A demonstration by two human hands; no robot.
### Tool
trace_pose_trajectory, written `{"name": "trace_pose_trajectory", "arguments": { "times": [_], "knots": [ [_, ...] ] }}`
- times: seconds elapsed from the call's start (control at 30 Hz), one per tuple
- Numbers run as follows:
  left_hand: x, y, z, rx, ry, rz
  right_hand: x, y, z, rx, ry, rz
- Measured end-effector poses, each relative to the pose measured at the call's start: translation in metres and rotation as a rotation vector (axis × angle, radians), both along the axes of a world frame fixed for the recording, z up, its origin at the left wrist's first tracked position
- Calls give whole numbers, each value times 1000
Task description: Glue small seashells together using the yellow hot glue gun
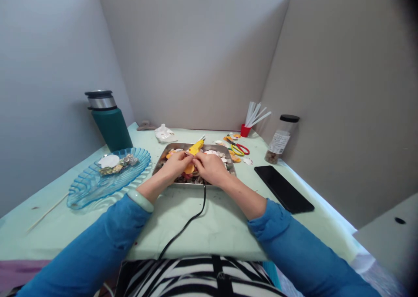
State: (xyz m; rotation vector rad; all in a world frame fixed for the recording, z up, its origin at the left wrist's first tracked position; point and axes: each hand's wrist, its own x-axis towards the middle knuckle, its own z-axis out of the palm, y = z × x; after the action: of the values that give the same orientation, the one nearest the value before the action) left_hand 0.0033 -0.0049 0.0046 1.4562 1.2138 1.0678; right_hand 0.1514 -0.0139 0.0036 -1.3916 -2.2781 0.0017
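Note:
Both hands meet over a metal tray (156, 165) filled with shells and small pieces. My left hand (178, 163) and my right hand (209, 166) are closed, fingertips together. What they pinch is too small and too covered to make out. Just beyond the fingertips a yellow glue gun (196, 147) rests in the tray, its nozzle pointing away from me. A black cord (196, 216) runs from the tray toward me. An orange rounded piece (189, 169) shows below the fingers. White shells (219, 154) lie at the tray's right side.
At left stand a blue glass dish (81, 197) holding shells and a green bottle (112, 129). At right are pliers (235, 149), a red cup (245, 130) of glue sticks (254, 114), a clear jar (281, 140) and a black phone (283, 188). Grey partitions (196, 62) enclose the table.

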Motion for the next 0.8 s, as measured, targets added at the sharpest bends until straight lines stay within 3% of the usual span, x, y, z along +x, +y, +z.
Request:
{"name": "trace_pose_trajectory", "arguments": {
  "times": [0.8],
  "knots": [
    [-2, 2, -4, 8, -12, -14, 0, -2, 2, -29, -6, -1]
  ]
}}
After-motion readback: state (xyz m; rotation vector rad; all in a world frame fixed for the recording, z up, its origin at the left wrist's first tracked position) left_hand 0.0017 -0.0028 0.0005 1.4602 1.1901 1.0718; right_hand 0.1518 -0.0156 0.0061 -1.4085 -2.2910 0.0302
